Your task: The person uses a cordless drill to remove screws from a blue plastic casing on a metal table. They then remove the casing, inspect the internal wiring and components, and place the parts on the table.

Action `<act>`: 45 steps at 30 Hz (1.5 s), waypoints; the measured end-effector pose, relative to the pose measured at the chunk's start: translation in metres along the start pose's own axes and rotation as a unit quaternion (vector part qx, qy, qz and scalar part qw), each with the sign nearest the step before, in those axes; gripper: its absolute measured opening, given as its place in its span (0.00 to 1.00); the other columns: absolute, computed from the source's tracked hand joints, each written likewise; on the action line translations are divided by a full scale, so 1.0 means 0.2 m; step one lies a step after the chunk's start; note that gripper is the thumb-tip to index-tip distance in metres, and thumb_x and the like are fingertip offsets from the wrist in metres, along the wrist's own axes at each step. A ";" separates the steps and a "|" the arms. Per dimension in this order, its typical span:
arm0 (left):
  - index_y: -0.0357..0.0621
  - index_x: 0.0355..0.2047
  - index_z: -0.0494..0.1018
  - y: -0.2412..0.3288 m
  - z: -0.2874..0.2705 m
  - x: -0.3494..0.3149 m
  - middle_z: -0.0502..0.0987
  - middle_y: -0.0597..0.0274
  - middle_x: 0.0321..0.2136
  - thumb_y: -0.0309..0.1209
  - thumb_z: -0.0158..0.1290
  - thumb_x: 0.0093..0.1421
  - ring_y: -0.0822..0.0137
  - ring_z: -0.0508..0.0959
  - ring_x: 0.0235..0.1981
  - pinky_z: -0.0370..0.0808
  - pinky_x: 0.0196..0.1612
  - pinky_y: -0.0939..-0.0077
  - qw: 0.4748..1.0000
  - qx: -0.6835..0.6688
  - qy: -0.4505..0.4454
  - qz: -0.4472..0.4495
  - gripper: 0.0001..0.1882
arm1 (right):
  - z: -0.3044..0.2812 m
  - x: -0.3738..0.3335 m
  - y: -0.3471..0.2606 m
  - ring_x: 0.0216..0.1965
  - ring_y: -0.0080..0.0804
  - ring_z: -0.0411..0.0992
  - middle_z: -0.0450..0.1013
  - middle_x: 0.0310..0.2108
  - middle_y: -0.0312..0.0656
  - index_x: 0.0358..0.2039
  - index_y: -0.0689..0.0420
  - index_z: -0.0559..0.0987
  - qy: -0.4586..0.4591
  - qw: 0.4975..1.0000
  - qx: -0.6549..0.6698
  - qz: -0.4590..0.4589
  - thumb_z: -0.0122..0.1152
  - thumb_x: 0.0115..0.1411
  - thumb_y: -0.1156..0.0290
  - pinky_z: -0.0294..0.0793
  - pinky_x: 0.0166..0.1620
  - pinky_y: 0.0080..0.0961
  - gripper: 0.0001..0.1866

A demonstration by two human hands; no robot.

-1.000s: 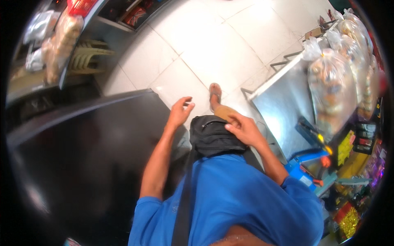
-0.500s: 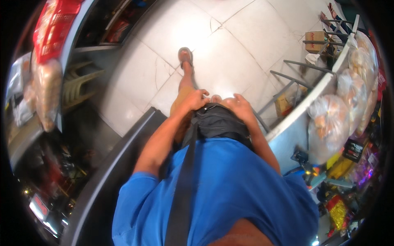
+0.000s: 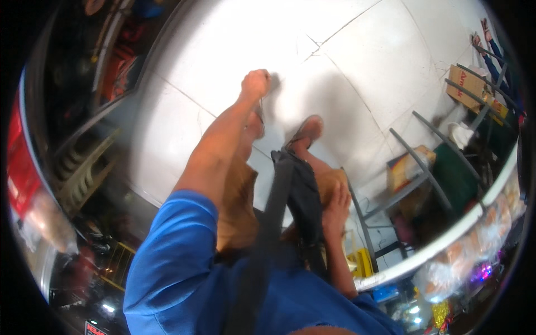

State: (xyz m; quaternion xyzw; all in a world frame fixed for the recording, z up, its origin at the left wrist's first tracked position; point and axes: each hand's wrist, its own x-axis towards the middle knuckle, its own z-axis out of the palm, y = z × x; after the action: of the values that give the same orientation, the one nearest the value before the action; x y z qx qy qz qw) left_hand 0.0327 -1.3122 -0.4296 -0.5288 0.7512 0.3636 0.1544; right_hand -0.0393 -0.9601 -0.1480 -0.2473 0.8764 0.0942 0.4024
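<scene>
My left hand [image 3: 256,85] is stretched forward over the floor, above my left foot, its fingers curled into a fist. Whatever it may hold is hidden. My right hand [image 3: 336,207] rests on the right leg of my brown shorts [image 3: 330,185], fingers stretched out flat. Beside it a black bag [image 3: 304,190] hangs between my legs from a dark strap [image 3: 279,187] that runs across my blue shirt. Below the bag, my sandalled right foot [image 3: 307,129] is on the tiles.
To the right stands a white-edged table [image 3: 413,272] bearing clear bags of bread-like items [image 3: 446,273]. Grey metal legs [image 3: 435,184], a cardboard box [image 3: 466,86] and a yellow object [image 3: 364,262] are near it. Pale plastic chairs [image 3: 84,173] and shelves [image 3: 106,56] line the left.
My left hand has left the black bag and reached forward, closing into a fist. My right hand has moved down onto my leg. The bag hangs lower, and the view has shifted.
</scene>
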 end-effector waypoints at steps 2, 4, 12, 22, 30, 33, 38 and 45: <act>0.50 0.37 0.84 -0.05 0.09 0.25 0.84 0.50 0.34 0.36 0.55 0.60 0.50 0.84 0.38 0.80 0.45 0.59 1.000 -0.007 0.027 -0.011 0.10 | -0.05 0.03 -0.06 0.71 0.63 0.46 0.48 0.72 0.50 0.70 0.54 0.56 0.008 1.000 -0.004 0.012 0.74 0.47 0.47 0.53 0.66 0.60 0.55; 0.49 0.38 0.83 -0.13 0.19 0.49 0.84 0.52 0.33 0.37 0.55 0.61 0.52 0.84 0.37 0.80 0.44 0.60 0.998 0.000 0.066 -0.001 0.11 | -0.07 0.07 -0.09 0.71 0.63 0.45 0.47 0.72 0.49 0.70 0.53 0.57 0.023 0.999 -0.008 0.022 0.75 0.46 0.47 0.51 0.67 0.61 0.56; 0.43 0.36 0.83 -0.04 0.44 0.85 0.83 0.48 0.34 0.33 0.55 0.59 0.49 0.82 0.38 0.79 0.47 0.57 0.989 -0.112 0.102 0.005 0.10 | -0.08 0.29 -0.14 0.71 0.66 0.43 0.49 0.72 0.51 0.69 0.55 0.58 0.077 0.996 -0.017 0.050 0.73 0.47 0.48 0.47 0.69 0.61 0.53; 0.38 0.41 0.79 -0.11 0.60 1.02 0.82 0.47 0.40 0.30 0.55 0.62 0.50 0.82 0.43 0.79 0.47 0.57 0.990 0.018 0.091 0.109 0.10 | -0.09 0.40 -0.11 0.70 0.68 0.45 0.50 0.71 0.55 0.68 0.55 0.61 0.114 0.992 -0.022 0.055 0.73 0.48 0.47 0.48 0.69 0.61 0.51; 0.37 0.42 0.76 0.06 0.45 0.43 0.81 0.41 0.37 0.35 0.48 0.68 0.47 0.80 0.42 0.76 0.47 0.57 0.988 -0.112 -0.046 0.094 0.14 | -0.25 0.27 -0.06 0.71 0.67 0.43 0.50 0.71 0.51 0.66 0.55 0.64 0.026 0.997 0.029 0.065 0.68 0.48 0.34 0.46 0.68 0.62 0.53; 0.35 0.37 0.73 0.28 0.20 -0.10 0.77 0.59 0.27 0.36 0.47 0.72 0.70 0.76 0.28 0.75 0.35 0.71 0.953 -0.197 -0.160 0.164 0.15 | -0.18 0.13 -0.01 0.70 0.66 0.45 0.52 0.71 0.53 0.66 0.56 0.65 0.026 0.992 0.111 0.056 0.61 0.53 0.32 0.46 0.69 0.58 0.50; 0.36 0.32 0.72 0.77 -0.38 -1.20 0.74 0.62 0.27 0.32 0.49 0.71 0.71 0.74 0.31 0.73 0.38 0.73 0.860 -0.237 -0.419 0.172 0.12 | 0.00 -0.22 0.07 0.60 0.50 0.67 0.72 0.55 0.51 0.58 0.58 0.73 0.115 0.911 0.382 0.107 0.58 0.62 0.42 0.65 0.61 0.40 0.35; 0.34 0.35 0.77 1.10 -0.66 -2.12 0.80 0.46 0.28 0.26 0.56 0.63 0.54 0.79 0.26 0.75 0.39 0.64 0.788 0.033 -0.428 0.442 0.06 | -0.45 -1.06 0.09 0.32 0.29 0.81 0.82 0.27 0.39 0.41 0.55 0.84 0.142 0.789 0.587 0.112 0.54 0.67 0.55 0.77 0.41 0.27 0.18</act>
State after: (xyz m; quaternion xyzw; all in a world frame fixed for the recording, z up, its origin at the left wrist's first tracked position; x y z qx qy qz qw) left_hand 0.0198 -1.0775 0.0063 0.0762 0.7716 0.5559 0.2996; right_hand 0.0097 -0.9020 0.0705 0.1265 0.8314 -0.4303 0.3280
